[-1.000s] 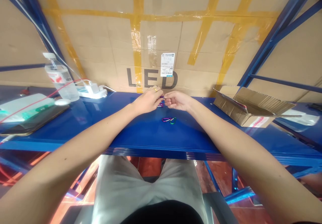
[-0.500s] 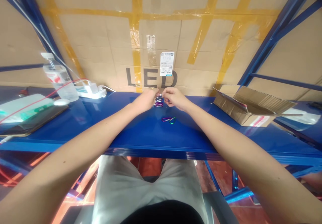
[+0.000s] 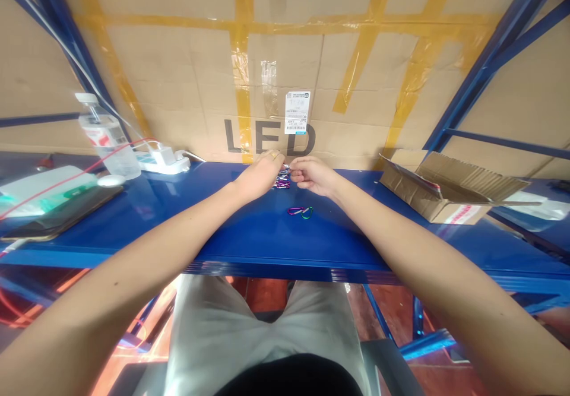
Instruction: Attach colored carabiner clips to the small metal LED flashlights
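On the blue tabletop (image 3: 249, 230), my left hand (image 3: 262, 175) and my right hand (image 3: 313, 175) meet near the back edge, both closed in a pinch. Between their fingertips shows the end of a small silvery carabiner (image 3: 286, 167), mostly covered by the fingers. Just below it lies a tight row of carabiners (image 3: 282, 183), silver and purple, partly hidden behind my left hand. Nearer to me, a purple carabiner (image 3: 294, 211) and a green carabiner (image 3: 307, 213) lie touching or overlapping.
An open cardboard box (image 3: 458, 209) stands at right. At left are a plastic bottle (image 3: 111, 146), a white power strip (image 3: 162, 162), a green-white soft pack (image 3: 44, 191) and a dark flat case (image 3: 66, 212). A large taped carton (image 3: 200, 87) walls the back.
My right hand's fingers have spread slightly along the pinched carabiner, and my left hand has tilted a little. The purple and green carabiners have stayed put.
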